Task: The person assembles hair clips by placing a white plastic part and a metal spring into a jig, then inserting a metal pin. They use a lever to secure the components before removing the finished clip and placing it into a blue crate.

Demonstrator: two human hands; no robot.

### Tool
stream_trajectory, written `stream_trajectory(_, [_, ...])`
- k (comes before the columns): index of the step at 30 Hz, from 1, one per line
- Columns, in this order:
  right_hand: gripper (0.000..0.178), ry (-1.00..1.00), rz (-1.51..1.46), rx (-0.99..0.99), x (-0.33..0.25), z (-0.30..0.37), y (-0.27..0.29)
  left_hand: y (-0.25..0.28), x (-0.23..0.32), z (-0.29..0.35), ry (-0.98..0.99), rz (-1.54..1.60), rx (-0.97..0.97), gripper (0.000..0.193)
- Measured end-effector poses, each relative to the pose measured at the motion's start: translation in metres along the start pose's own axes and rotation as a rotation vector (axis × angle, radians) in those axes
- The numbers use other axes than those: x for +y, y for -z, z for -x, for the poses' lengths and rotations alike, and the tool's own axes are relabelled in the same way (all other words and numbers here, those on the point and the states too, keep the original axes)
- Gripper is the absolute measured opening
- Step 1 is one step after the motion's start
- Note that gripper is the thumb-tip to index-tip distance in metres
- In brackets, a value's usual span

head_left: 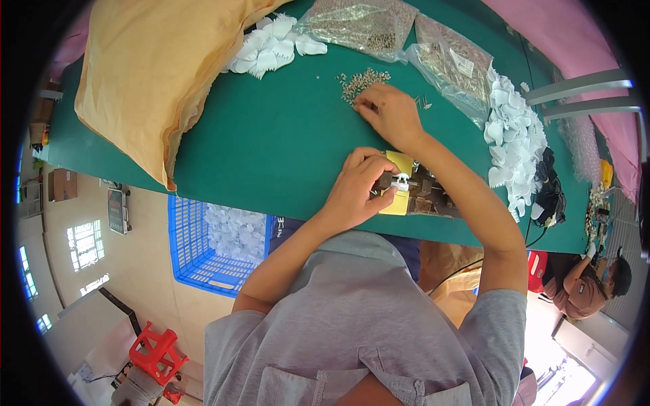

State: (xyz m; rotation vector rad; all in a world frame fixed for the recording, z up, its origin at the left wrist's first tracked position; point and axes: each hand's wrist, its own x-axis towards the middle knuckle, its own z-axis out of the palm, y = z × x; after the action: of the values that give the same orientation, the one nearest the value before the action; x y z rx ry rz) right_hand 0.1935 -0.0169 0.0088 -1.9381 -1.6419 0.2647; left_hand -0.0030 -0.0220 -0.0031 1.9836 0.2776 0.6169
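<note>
My left hand point(360, 186) rests at the table's near edge, thumb and fingers curled round a small white plastic part point(401, 181) in a metal fixture. This fixture has yellow plates point(395, 205) and dark metal blocks. My right hand point(393, 115) reaches farther out, with its fingertips pinched together at the near edge of a pile of small metal pieces point(364, 82). Whatever lies between those fingertips is too small to make out. Beside that hand, a few thin metal pins point(422, 103) lie loose.
White plastic pieces are heaped on the right point(514, 135) and at the back point(271, 46). Clear bags of metal pieces point(362, 27) lie behind. A large yellow paper sack point(149, 74) stands left, black cable point(550, 186) right. A blue crate point(193, 247) sits below; a co-worker point(582, 287) is far right.
</note>
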Motion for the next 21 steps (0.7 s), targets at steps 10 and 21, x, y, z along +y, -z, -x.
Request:
stream_trajectory(10, [0.013,-0.207,-0.156,-0.16,0.002,0.029,0.035,0.0,0.001,0.003,0.048,0.066,-0.018,0.029])
stream_trajectory(21, [0.017,-0.379,-0.324,-0.162,0.029,0.033,0.045,0.001,0.003,0.0,0.036,0.069,-0.004,0.027])
